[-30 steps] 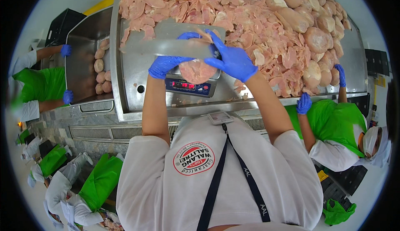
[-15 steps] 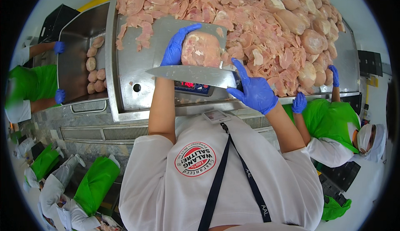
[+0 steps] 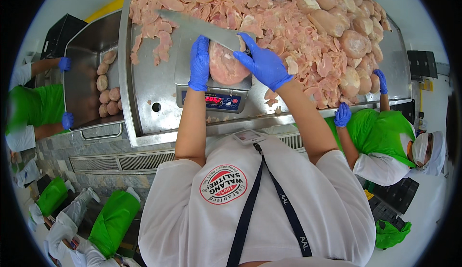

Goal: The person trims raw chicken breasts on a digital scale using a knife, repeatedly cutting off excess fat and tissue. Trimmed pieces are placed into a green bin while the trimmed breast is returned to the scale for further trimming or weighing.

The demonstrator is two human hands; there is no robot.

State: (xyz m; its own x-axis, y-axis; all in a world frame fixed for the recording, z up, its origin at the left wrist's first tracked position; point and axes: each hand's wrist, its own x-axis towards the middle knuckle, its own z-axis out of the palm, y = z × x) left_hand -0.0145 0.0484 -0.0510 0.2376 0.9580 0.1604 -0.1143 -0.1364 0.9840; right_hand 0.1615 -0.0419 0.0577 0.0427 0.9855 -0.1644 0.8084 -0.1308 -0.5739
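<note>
A rounded lump of pale pink boneless meat (image 3: 225,69) rests on the bench scale (image 3: 237,101), whose red display faces me. My blue-gloved left hand (image 3: 199,64) steadies the lump along its left side. In my right hand (image 3: 267,65) is a large knife (image 3: 204,30), gripped at a handle mostly hidden by the glove. Its broad blade lies slantwise over the far end of the lump, tip pointing far left. A heap of thin meat slices (image 3: 269,31) spreads just beyond and to the right.
Whole meat lumps (image 3: 353,43) pile up at the right of the steel table (image 3: 144,81). A metal cart (image 3: 79,81) with several lumps stands left, with a co-worker's gloved hands on it. Another co-worker's gloved hands (image 3: 342,115) rest at the table's right edge.
The knife has swung from the lump's near side to its far end, tip now up-left. My right hand moved away from me and left. The lump has shifted nearer, and its orientation looks different.
</note>
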